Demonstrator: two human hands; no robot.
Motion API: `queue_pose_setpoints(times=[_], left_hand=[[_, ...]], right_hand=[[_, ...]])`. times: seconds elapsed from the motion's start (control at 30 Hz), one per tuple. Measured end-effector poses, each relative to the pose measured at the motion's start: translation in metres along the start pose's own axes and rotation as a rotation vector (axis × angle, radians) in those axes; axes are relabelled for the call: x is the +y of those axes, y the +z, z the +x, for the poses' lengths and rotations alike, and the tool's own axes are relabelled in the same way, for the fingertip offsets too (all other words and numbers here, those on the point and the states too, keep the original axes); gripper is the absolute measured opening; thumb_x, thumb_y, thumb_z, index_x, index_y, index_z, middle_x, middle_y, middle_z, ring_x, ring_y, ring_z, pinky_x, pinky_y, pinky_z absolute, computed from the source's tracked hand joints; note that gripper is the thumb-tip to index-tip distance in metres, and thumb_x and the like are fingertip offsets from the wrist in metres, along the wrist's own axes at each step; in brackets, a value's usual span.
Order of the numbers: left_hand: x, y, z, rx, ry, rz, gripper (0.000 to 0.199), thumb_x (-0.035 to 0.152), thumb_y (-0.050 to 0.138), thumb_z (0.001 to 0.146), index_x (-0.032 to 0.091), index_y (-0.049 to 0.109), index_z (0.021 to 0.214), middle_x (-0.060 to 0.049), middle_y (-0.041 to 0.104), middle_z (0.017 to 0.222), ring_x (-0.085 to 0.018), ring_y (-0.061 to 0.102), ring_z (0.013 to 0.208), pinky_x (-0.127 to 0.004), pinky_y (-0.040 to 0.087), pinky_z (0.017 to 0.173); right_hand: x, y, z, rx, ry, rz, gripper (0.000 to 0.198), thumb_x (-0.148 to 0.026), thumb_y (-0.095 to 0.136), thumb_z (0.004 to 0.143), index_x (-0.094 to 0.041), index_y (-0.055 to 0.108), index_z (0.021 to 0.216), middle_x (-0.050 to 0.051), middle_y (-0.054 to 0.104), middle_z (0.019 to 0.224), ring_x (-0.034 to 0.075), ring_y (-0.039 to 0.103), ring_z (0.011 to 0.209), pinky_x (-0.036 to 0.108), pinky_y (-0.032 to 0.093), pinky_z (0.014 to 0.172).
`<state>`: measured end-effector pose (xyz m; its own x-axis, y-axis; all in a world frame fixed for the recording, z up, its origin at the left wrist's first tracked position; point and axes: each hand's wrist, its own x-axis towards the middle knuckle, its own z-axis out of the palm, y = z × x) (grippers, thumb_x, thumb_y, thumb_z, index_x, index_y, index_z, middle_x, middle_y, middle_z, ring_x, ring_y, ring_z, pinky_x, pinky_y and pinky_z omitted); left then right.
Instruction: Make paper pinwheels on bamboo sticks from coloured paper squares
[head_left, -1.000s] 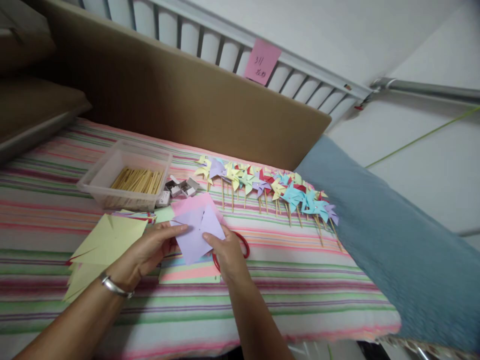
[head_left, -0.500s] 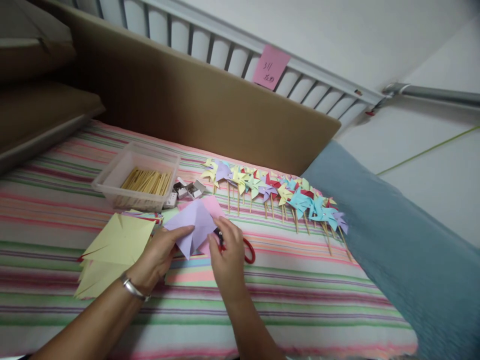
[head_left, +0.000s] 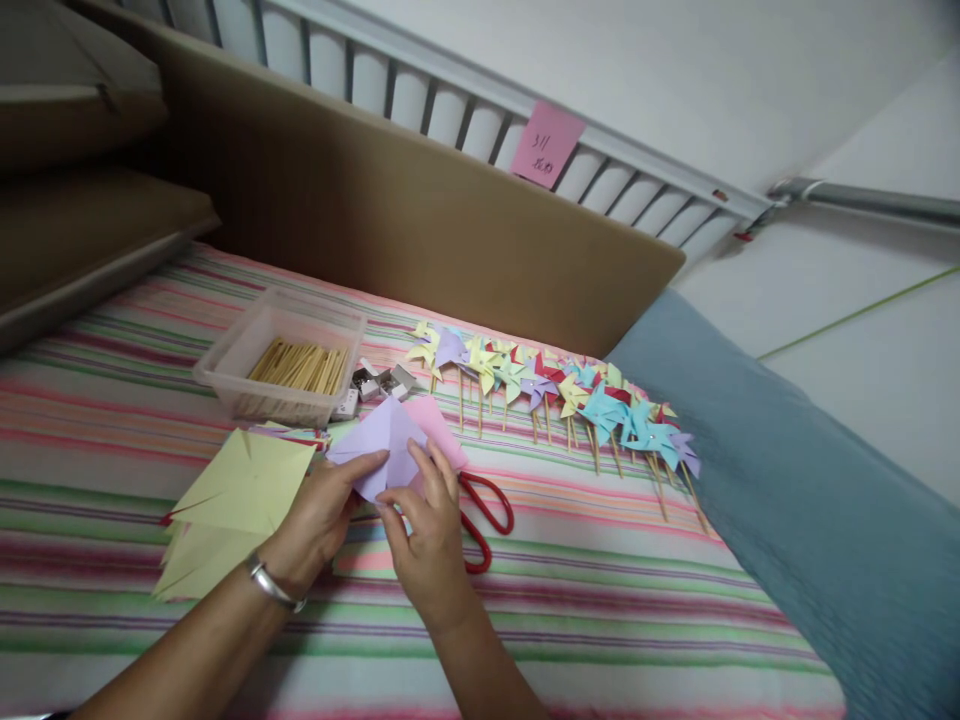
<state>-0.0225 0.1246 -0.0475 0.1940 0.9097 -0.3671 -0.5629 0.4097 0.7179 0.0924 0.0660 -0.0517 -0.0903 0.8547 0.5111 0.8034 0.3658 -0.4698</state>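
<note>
Between my hands is a purple paper square (head_left: 379,432) with creases or slits running in towards its middle. My left hand (head_left: 322,505) grips its left side, thumb on top. My right hand (head_left: 427,520) has thumb and fingers closed on the lower right part of the same sheet. Just behind it lies pink paper (head_left: 437,425). Red-handled scissors (head_left: 487,498) rest on the cloth beside my right hand, their blades hidden. A stack of pale yellow paper squares (head_left: 244,480), with cuts at the corners, lies left of my left wrist.
A clear plastic box (head_left: 225,380) holds many short wooden sticks (head_left: 300,365). Small open boxes (head_left: 386,382) with tiny metal pieces stand beside it. Several finished paper pinwheels (head_left: 600,408) lie in a row on the striped cloth (head_left: 600,600). A cardboard panel (head_left: 450,230) stands behind.
My right hand has moved left and down from the sheet's right edge to its lower part. More of the scissors' red handles shows. The view has shifted slightly.
</note>
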Motion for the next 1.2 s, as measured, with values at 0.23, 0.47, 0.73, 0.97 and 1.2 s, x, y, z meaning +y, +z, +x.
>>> queue_pose_setpoints(times=[0.23,0.47,0.73,0.97,1.2], left_hand=[[-0.003,0.002,-0.001,-0.054,0.108,0.048,0.032,0.02,0.075,0.062,0.013,0.068,0.092,-0.007,0.072,0.09,-0.02,0.065,0.084,-0.031,0.048,0.08],[-0.007,0.002,-0.003,-0.031,0.037,0.142,0.021,0.021,0.076,0.06,0.013,0.068,0.078,-0.005,0.071,0.078,-0.019,0.064,0.072,-0.029,0.049,0.066],[-0.011,0.003,-0.004,-0.03,0.016,0.165,0.024,0.022,0.07,0.063,0.014,0.068,0.086,-0.005,0.07,0.084,-0.017,0.061,0.072,-0.026,0.046,0.062],[-0.01,0.004,-0.005,-0.058,-0.006,0.177,0.015,0.02,0.067,0.064,0.014,0.068,0.078,-0.003,0.07,0.078,-0.016,0.06,0.069,-0.026,0.047,0.063],[-0.006,0.006,-0.01,-0.046,-0.051,0.155,0.013,0.023,0.069,0.064,0.015,0.067,0.075,-0.001,0.069,0.074,-0.016,0.06,0.067,-0.026,0.047,0.06]], right_hand=[[0.002,-0.005,0.006,0.012,0.092,0.088,0.013,-0.017,0.055,0.083,-0.022,0.067,0.083,0.006,0.042,0.138,0.026,0.023,0.134,0.046,0.029,0.105],[0.008,-0.01,0.012,0.056,0.212,0.161,0.008,-0.017,0.059,0.079,-0.021,0.066,0.077,0.007,0.045,0.135,0.024,0.029,0.131,0.044,0.026,0.106],[0.011,-0.009,0.014,0.076,0.261,0.168,0.009,-0.015,0.058,0.079,-0.021,0.064,0.076,0.008,0.046,0.134,0.023,0.029,0.131,0.042,0.026,0.106],[0.011,-0.006,0.016,0.1,0.288,0.172,0.007,-0.016,0.06,0.078,-0.02,0.063,0.073,0.008,0.049,0.131,0.023,0.032,0.129,0.041,0.027,0.105],[0.012,-0.007,0.018,0.088,0.354,0.205,0.006,-0.018,0.061,0.076,-0.019,0.061,0.07,0.012,0.051,0.128,0.024,0.034,0.128,0.04,0.027,0.105]])
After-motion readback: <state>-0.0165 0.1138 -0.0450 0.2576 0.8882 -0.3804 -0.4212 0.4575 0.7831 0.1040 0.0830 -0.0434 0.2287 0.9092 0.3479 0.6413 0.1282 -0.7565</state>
